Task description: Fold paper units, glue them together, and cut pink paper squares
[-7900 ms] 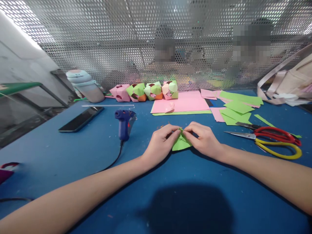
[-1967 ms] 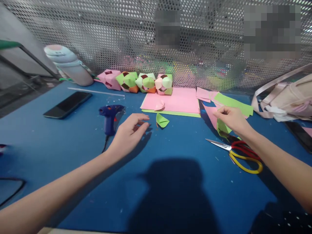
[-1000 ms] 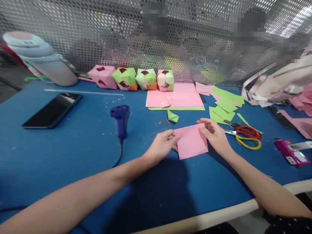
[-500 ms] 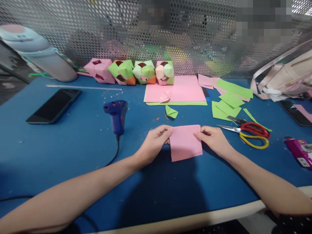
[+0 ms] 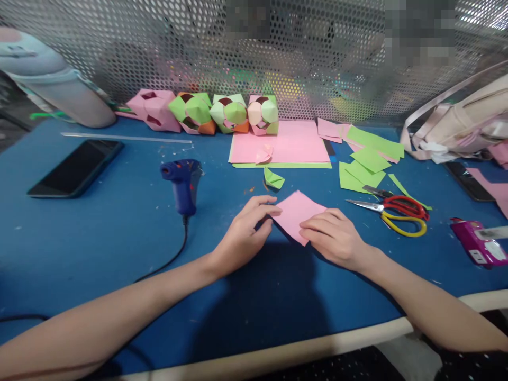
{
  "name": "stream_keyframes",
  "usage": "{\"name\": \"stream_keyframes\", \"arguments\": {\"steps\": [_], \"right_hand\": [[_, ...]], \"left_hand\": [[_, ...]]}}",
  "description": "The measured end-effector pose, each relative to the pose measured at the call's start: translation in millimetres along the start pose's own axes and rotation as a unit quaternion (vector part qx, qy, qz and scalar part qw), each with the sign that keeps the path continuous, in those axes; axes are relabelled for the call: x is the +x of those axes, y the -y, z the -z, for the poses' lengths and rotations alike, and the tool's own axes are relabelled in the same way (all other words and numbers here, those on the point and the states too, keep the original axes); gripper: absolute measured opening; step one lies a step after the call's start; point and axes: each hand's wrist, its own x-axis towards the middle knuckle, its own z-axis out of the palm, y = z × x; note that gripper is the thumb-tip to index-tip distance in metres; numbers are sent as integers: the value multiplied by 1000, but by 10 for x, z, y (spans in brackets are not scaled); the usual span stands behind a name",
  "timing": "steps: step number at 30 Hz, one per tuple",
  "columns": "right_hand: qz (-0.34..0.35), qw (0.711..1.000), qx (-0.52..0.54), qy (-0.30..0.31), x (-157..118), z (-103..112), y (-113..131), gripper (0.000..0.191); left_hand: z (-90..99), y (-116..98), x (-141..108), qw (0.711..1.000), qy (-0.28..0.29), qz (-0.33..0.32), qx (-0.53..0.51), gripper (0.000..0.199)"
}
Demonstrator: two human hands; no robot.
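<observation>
A square of pink paper [image 5: 297, 211] is turned so one corner points away from me, just above the blue tabletop. My right hand [image 5: 335, 238] holds it along the right side, fingers over the top and the thumb hidden. At the left corner, my left hand [image 5: 248, 227] has its fingers apart, with a fingertip touching the paper's edge. Just beyond the paper lies a small folded green paper piece [image 5: 273, 179]. A folded pink piece [image 5: 264, 154] rests on a stack of pink sheets [image 5: 297, 140].
A blue glue gun [image 5: 183, 185] stands left of my hands, its cord trailing toward me. Right are scissors [image 5: 402, 222], a cutter [image 5: 377, 191], green paper squares [image 5: 363, 174] and a purple device [image 5: 478, 246]. Folded paper shapes [image 5: 192, 112] line the back; a phone [image 5: 77, 169] lies left.
The pink paper has been turned from square-on to corner-on. My left hand has loosened its pinch and spread its fingers, while my right hand has moved over the paper's right side.
</observation>
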Motion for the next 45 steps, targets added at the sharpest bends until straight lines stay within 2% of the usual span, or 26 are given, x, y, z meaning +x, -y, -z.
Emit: {"name": "stream_keyframes", "arguments": {"steps": [3,5,9,12,13,15,17,19,21,23,26,31,33,36,39,41,43,45], "right_hand": [[-52,998,43,-4,-32,-126,17,25],[-61,996,69,0,-38,-169,56,25],[-23,995,95,29,-23,-174,129,20],[-24,990,137,16,4,-124,120,28],[-49,988,148,-6,12,-103,101,30],[-143,976,149,-67,20,-70,45,31],[-261,947,152,-112,17,-60,-26,36],[-359,902,210,-115,7,-77,-91,40],[-417,858,285,-97,3,-103,-128,38],[-438,842,304,-82,10,-120,-129,26],[-400,877,252,-86,42,-116,-80,13],[-269,928,227,-121,62,-111,-14,9],[-198,947,232,-98,38,-121,-4,14],[-79,976,203,-24,-6,-138,22,20],[21,988,147,34,-28,-152,64,19],[63,988,128,62,-30,-163,88,19],[76,987,119,82,-34,-179,98,22],[63,988,114,85,-45,-198,91,27]], "left_hand": [[-32,13,20,982,35,140,-122,23],[-22,-14,36,970,42,193,-139,23],[-17,-46,60,972,12,216,-90,20],[-35,-25,59,971,-16,218,-101,26],[-39,-13,54,972,-23,210,-106,28],[-43,7,38,977,-32,182,-102,28],[-42,15,17,985,-30,145,-85,26],[-40,11,-5,992,-15,105,-66,24],[-41,4,-24,996,11,76,-52,23],[-46,7,-36,996,29,67,-41,23],[-52,35,-33,996,35,75,-32,23],[-55,86,-8,996,48,48,60,19],[-57,101,0,995,63,17,81,18],[-44,120,26,992,81,-27,98,18],[4,130,80,987,117,-50,103,17],[44,133,117,981,151,-56,105,19],[73,138,140,977,172,-63,106,21],[79,152,144,978,160,-79,109,24]]}}
